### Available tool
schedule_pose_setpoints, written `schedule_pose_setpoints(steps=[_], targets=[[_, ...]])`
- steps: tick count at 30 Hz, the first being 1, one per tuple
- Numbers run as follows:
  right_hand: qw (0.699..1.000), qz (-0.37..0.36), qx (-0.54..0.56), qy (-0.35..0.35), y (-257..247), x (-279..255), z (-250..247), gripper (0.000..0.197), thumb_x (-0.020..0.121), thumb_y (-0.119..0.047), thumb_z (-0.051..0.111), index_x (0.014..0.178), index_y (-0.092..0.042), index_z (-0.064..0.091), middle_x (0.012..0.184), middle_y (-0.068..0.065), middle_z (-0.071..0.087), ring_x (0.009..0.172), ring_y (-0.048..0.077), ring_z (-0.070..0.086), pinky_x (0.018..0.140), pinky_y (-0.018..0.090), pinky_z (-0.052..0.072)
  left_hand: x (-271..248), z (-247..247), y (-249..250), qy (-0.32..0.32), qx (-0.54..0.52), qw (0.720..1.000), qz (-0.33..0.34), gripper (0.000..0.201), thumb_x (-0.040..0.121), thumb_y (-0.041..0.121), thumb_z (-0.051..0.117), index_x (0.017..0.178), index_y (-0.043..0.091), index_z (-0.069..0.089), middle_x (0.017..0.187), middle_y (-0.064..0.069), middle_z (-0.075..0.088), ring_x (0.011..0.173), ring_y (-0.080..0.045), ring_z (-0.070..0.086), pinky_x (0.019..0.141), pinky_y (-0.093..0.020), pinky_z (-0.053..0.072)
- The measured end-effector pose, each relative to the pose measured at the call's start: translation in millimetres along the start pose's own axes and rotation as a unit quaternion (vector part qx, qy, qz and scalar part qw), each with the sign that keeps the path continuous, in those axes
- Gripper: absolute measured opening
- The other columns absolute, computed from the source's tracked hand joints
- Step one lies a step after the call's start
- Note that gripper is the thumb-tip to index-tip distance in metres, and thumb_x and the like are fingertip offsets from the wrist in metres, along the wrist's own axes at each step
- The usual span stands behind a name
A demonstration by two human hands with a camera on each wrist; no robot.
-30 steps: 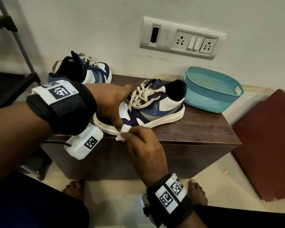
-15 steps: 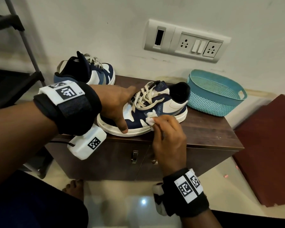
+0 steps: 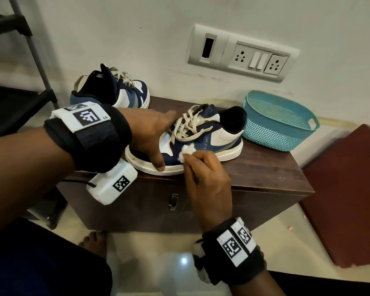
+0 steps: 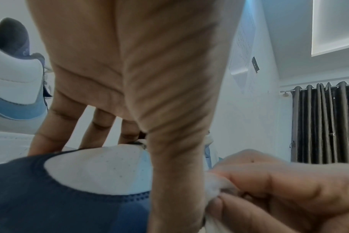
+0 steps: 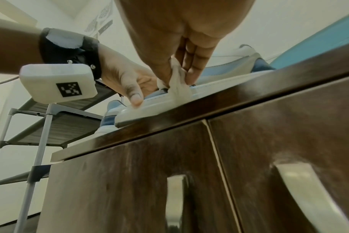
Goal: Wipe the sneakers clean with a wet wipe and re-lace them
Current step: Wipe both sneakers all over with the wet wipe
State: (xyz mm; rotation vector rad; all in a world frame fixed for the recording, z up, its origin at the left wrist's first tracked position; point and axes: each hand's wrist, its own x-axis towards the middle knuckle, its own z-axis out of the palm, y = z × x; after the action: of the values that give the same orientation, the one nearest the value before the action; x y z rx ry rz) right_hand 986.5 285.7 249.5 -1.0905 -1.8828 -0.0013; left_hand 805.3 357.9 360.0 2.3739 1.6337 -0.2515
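Observation:
A navy-and-white sneaker [image 3: 214, 135] with loose beige laces lies on its sole on the dark wooden cabinet [image 3: 265, 169], toe to the left. My left hand [image 3: 152, 137] grips its toe, fingers over the far side and thumb [image 5: 135, 96] down on the white sole [image 5: 149, 108]. My right hand [image 3: 201, 167] pinches a crumpled white wet wipe [image 3: 186, 152] against the navy side panel, just left of the "SPORTS" print. In the left wrist view the wipe [image 4: 215, 184] shows beside the perforated white toe [image 4: 94, 170]. The second sneaker [image 3: 124, 92] stands behind, at the back left.
A teal plastic basket [image 3: 280, 122] stands on the cabinet right of the sneaker, by the wall. A socket panel [image 3: 241, 54] is on the wall above. A grey shelf rack [image 3: 30, 45] stands left, a dark red block [image 3: 348, 189] right. Metal door handles [image 5: 175, 197] hang below the cabinet's edge.
My right hand has carried the wipe from the sole's edge near the toe up and right onto the navy side panel. My left hand has kept its hold on the toe.

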Motion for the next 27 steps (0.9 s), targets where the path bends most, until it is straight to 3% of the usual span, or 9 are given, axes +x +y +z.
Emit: schedule_pose_setpoints(steps=[6,10,13,18,20,23,27], targets=[[1.0,0.0,0.001,-0.011,12,-9,-5,0.017,0.095,-0.004,0.069,0.111,-0.001,0.074,0.105,0.007,0.067,0.096,0.018,0.064,0.083,0.031,0.055,0,0,2,0.0,-0.004,1.0,-0.006,0.101,0.058,0.051,0.094,0.131,0.019,0.031,0.102,0.005,0.051,0.093,-0.02,0.053,0.078,-0.031,0.044],[1.0,0.007,-0.014,-0.009,8,-5,-7,0.015,0.095,-0.005,0.068,0.108,-0.003,0.075,0.103,0.006,0.068,0.094,0.018,0.065,0.082,0.032,0.055,1,0,2,-0.001,-0.001,1.0,-0.003,0.104,0.058,0.05,0.094,0.134,0.02,0.03,0.106,0.003,0.054,0.094,-0.02,0.054,0.079,-0.032,0.045],[1.0,-0.008,-0.017,0.001,-4,11,0,0.014,0.097,-0.007,0.066,0.107,-0.001,0.075,0.099,0.008,0.068,0.089,0.022,0.065,0.077,0.035,0.055,1,-1,3,-0.001,0.001,1.0,0.005,0.103,0.057,0.05,0.094,0.133,0.02,0.031,0.119,-0.001,0.059,0.096,-0.019,0.053,0.082,-0.031,0.045],[1.0,0.014,0.012,0.003,18,-6,-11,0.016,0.093,-0.004,0.071,0.109,-0.005,0.076,0.102,0.004,0.07,0.093,0.017,0.067,0.082,0.03,0.056,-1,-2,1,-0.006,0.006,1.0,0.003,0.104,0.057,0.051,0.094,0.135,0.021,0.031,0.126,-0.003,0.06,0.101,-0.02,0.055,0.087,-0.034,0.048],[0.996,0.081,0.024,0.041,33,-14,-24,0.017,0.091,-0.003,0.074,0.106,-0.01,0.077,0.103,-0.001,0.072,0.093,0.011,0.068,0.083,0.024,0.056,-2,-3,-1,-0.009,0.003,1.0,0.005,0.105,0.057,0.051,0.094,0.135,0.021,0.031,0.127,-0.002,0.06,0.103,-0.021,0.056,0.089,-0.034,0.049],[0.974,0.158,0.046,0.154,53,-9,-39,0.018,0.089,-0.001,0.075,0.106,-0.008,0.077,0.102,0.001,0.071,0.091,0.006,0.067,0.083,0.01,0.05,-3,-4,-2,-0.01,0.0,1.0,0.006,0.106,0.06,0.049,0.093,0.139,0.022,0.029,0.119,0.0,0.06,0.094,-0.018,0.051,0.08,-0.028,0.042],[0.968,0.156,0.08,0.179,51,16,-33,0.018,0.089,-0.001,0.074,0.106,-0.008,0.076,0.105,0.002,0.067,0.094,0.009,0.067,0.083,0.022,0.056,-3,-2,-1,-0.005,0.01,1.0,0.013,0.103,0.061,0.05,0.092,0.137,0.023,0.028,0.12,0.004,0.06,0.091,-0.016,0.052,0.077,-0.026,0.04]])
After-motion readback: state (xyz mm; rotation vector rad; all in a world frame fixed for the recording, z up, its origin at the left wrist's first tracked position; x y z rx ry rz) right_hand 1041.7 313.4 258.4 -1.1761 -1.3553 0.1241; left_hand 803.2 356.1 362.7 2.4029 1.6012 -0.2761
